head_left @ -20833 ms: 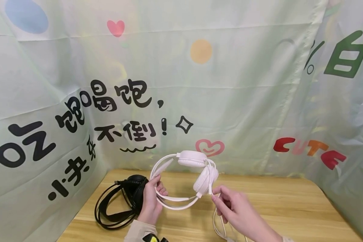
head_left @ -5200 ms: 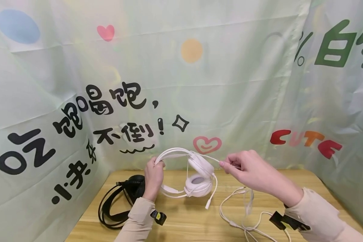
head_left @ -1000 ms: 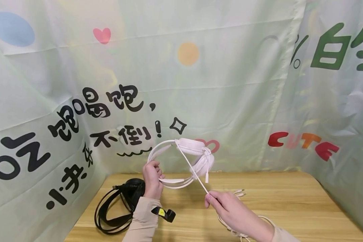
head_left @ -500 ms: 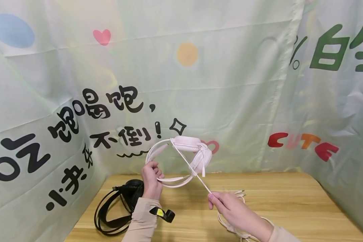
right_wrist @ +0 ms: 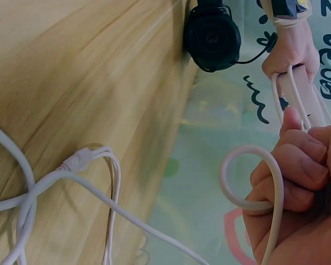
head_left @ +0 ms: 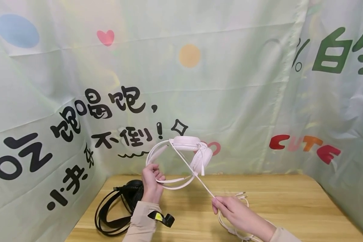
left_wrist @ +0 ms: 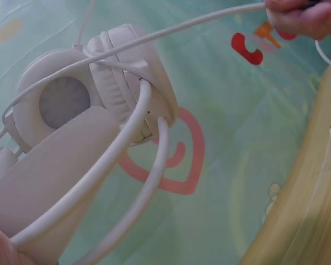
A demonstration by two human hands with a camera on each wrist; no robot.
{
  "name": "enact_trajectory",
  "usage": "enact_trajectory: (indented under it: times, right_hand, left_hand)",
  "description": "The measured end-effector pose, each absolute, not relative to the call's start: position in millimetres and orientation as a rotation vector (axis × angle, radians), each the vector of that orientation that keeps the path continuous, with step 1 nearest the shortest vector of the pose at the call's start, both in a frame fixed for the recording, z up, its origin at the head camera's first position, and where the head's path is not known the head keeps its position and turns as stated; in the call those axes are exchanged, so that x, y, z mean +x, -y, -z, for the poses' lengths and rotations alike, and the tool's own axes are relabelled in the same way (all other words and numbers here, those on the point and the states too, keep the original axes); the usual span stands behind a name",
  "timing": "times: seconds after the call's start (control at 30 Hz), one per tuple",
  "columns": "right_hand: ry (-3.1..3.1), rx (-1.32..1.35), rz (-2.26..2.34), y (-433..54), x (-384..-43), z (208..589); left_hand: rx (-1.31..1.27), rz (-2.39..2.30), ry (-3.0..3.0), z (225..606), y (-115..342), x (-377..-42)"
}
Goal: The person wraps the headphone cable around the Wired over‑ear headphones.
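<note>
White wired headphones [head_left: 186,143] hang above the table, their padded headband gripped by my left hand [head_left: 152,181]. In the left wrist view, both ear cups [left_wrist: 69,99] lie close together. A white cable [left_wrist: 171,30] crosses over them and bends round the headband end beside one cup. My right hand [head_left: 237,213] pinches this cable and holds it taut, down and to the right of the headphones. A loop of cable [right_wrist: 277,182] curls out by the right fingers in the right wrist view. The short microphone tip [head_left: 203,170] dangles under the cups.
Black headphones [head_left: 134,193] lie on the wooden table [head_left: 278,195] at the left, beside my left forearm. The loose white cable [head_left: 225,225], with its split plug ends [head_left: 240,194], rests on the table by my right hand. A printed cloth [head_left: 230,101] encloses the back and sides.
Five seconds ago my right hand held the cable out to the upper right; it is now lower, drawing the cable across the headphones. Over the last second it has shifted slightly down and right.
</note>
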State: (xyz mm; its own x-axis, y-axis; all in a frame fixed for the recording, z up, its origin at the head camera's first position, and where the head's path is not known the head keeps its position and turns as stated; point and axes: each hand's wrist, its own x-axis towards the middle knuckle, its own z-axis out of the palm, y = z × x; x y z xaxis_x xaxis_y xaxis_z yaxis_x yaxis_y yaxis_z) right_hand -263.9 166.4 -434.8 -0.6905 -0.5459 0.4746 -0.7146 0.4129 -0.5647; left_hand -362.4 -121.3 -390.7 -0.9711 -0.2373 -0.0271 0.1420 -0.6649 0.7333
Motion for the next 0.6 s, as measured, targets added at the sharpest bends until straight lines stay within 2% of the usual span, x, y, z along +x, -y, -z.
enact_trajectory:
  times: [0.43,0.6]
  right_hand:
    - [2.474,1.134,-1.123,-161,-270,439]
    - [2.588,1.127,-1.322,-165,-279,441]
  left_hand:
    - [0.128,2.743,1.099,384,116,-350]
    - [0.094,2.772,1.07,383,117,-347]
